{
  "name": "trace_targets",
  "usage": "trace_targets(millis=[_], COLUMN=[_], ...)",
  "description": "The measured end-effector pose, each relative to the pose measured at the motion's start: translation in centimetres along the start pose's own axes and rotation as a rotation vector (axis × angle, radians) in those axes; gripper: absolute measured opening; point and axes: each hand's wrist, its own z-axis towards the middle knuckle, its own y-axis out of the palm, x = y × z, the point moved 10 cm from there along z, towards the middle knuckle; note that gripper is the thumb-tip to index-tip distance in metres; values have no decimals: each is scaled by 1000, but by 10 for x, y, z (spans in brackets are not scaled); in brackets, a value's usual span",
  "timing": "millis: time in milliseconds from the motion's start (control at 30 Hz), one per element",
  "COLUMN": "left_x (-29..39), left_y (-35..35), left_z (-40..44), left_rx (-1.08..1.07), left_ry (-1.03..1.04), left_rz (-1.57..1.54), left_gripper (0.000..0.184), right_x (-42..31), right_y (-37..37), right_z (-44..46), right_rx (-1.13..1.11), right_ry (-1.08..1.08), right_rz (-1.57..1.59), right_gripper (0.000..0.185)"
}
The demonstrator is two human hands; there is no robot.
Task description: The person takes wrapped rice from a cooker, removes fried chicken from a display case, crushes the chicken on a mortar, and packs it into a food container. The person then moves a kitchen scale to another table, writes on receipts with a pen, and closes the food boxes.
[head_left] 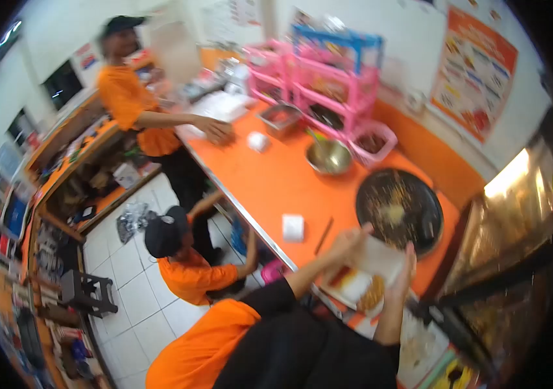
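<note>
An open paper food box (385, 254) is between my hands, low over the near end of the orange counter. Its lid flap stands up on the far side. Inside lie a brown fried piece (372, 293), something white and a red-orange patch. My left hand (349, 244) grips the left side of the flap. On the right side, my right hand (406, 269) holds the box with its fingers up along the edge. Just beyond the box sits a big black round pan (398, 211) with crumbs and a pale heap in it.
On the orange counter (257, 188) are a small white box (293, 228), a dark thin stick (324, 235), a metal bowl (329, 157) and pink racks (335, 91). One co-worker (124, 97) stands at the far left; another (189, 259) crouches beside the counter. A lit glass case (516, 214) flanks the right.
</note>
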Motion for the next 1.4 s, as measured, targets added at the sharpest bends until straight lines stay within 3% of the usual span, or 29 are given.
trace_targets(millis=[33,67,100,133,200,333,433,467,533,600,833,867,967,1000,1100,1133,1233,1267,1400], left_x=[9,16,23,35,52,37,42,42,35,21,-27,-26,-1,16,99,106,68,40,9], left_y=[0,0,7,11,10,-6,1,3,4,-2,-11,-10,-19,-19,-11,-4,33,42,41], left_z=[1,4,7,6,-1,-6,-21,-25,-39,-63,-112,-110,-97,-99,-129,-147,-148,-131,-94], left_rx=[-48,-87,-151,-180,-189,-187,-371,-442,-578,-524,-440,-460,-336,-197,240,300,-136,-316,-361], left_ry=[15,15,-7,-11,-86,-245,-229,-144,36,-39,-327,-307,-4,71,503,684,801,597,372], left_rz=[9,15,-71,-11,109,233,170,158,132,93,-55,-40,299,413,836,827,713,814,1178], left_gripper=[32,29,23,23,22,19,16,13,10,10,43,57,74,84,71,57,48,53,73], right_x=[-1,-9,-18,-35,-39,-36,-32,-21,-25,-19,27,26,13,6,-7,-5,-4,-4,-10], right_y=[0,6,9,11,9,7,0,-7,-6,-13,-29,-25,-15,-15,-3,-3,1,-2,3], right_z=[1,8,0,-4,-5,-12,-26,-33,-52,-69,-102,-100,-94,-89,-82,-79,-65,-61,-57], right_rx=[-59,-218,-180,-163,-238,-350,-439,-470,-594,-640,-480,-530,-527,-535,-512,-507,-496,-471,-433], right_ry=[-13,-157,-85,-234,-244,-69,-60,85,-45,-106,168,143,80,-28,32,40,48,111,166], right_rz=[7,-60,-181,-353,-491,-443,-459,-486,-535,-546,-255,-328,-463,-733,-790,-750,-602,-659,-617], right_gripper=[28,23,25,26,26,20,20,23,27,31,53,58,58,54,46,43,41,42,42])
